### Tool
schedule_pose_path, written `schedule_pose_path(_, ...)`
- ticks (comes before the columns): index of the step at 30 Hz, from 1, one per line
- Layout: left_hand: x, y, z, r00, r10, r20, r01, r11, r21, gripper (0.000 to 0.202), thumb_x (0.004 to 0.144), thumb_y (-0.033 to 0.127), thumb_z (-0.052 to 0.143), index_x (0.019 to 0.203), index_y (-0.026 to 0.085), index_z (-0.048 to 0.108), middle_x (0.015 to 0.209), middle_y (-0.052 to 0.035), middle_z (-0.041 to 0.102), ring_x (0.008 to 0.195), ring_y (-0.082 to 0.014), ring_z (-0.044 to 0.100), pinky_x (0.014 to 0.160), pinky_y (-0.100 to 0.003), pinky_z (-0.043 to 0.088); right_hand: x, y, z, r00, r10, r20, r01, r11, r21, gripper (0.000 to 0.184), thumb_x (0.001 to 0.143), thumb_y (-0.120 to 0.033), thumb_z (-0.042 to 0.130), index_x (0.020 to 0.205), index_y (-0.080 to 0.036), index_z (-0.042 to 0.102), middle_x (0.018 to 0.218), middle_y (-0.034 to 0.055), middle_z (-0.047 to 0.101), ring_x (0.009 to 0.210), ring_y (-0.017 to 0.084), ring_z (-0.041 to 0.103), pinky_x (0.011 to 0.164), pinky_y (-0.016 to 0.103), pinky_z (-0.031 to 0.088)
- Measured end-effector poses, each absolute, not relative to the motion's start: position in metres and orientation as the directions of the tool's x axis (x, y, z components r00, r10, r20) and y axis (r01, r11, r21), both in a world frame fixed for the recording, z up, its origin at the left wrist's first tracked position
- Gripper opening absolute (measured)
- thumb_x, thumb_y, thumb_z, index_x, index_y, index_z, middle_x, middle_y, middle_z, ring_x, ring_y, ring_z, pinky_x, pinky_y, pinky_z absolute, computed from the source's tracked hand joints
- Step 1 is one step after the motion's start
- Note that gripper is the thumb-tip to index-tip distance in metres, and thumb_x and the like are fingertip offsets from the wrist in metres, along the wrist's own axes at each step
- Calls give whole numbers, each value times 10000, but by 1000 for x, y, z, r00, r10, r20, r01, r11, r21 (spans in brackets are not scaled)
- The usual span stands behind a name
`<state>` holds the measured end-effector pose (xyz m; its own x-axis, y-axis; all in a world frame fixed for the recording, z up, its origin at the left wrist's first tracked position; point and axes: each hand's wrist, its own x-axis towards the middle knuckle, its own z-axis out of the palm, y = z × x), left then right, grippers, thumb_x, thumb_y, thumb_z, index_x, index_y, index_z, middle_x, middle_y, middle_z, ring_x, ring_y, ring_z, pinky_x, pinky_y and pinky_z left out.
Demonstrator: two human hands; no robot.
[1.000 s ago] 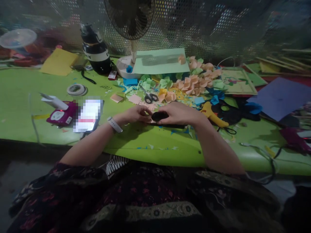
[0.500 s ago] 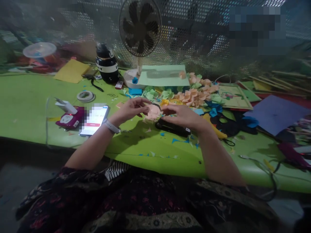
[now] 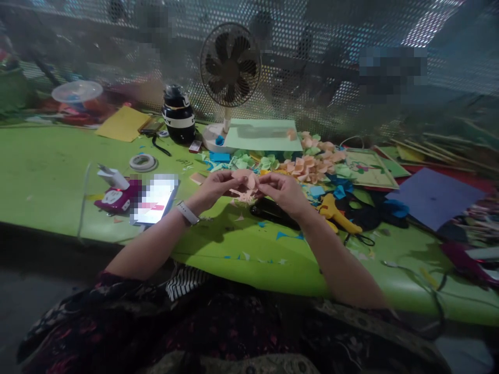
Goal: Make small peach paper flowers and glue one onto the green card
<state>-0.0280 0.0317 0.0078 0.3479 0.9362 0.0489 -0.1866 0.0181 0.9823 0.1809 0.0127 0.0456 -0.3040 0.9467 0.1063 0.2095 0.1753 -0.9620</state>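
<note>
Paper piece (image 3: 245, 183), pink, is held just above the green table (image 3: 47, 171), pinched at its left edge by the left hand (image 3: 215, 188) and at its right edge by the right hand (image 3: 284, 191), thumb against fingertips. Black tool (image 3: 273, 212) lies under the right hand. Phone (image 3: 156, 200) lies near the left wrist, and a yellow glue gun (image 3: 336, 214) lies right of the right hand.

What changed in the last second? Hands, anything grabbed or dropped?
The right hand let go of the black tool, which now lies on the green table. It and the left hand rose off the table and pinch a pink paper piece between them. Phone, fan and glue gun stayed put.
</note>
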Motion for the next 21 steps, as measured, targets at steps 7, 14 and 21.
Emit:
schedule_pose_path(7, -27, 34, 4, 376, 926, 26, -262, 80, 962, 328, 740, 404, 826, 900, 140, 717, 818, -30, 724, 708, -101, 660, 642, -219, 514, 179, 8, 49, -323, 943, 85, 227, 164, -960, 246, 760, -398, 737, 849, -174, 690, 811, 47, 737, 719, 160, 690, 766, 349, 592)
schedule_pose_path(14, -26, 32, 5, 406, 913, 40, -231, 60, 971, 336, 748, 408, 820, 917, 134, 723, 828, -48, 738, 717, -114, 666, 642, -230, 517, 181, 11, 48, -339, 937, 78, 219, 159, -963, 256, 754, -407, 740, 852, -175, 698, 832, 48, 740, 730, 158, 681, 766, 349, 580)
schedule_pose_path(21, -27, 32, 3, 412, 910, 52, -235, 50, 971, 308, 764, 393, 809, 901, 134, 713, 809, -43, 737, 697, -107, 668, 629, -223, 522, 181, 11, 47, -347, 934, 83, 192, 158, -969, 222, 735, -384, 742, 813, -182, 695, 806, 35, 730, 686, 139, 656, 763, 337, 571)
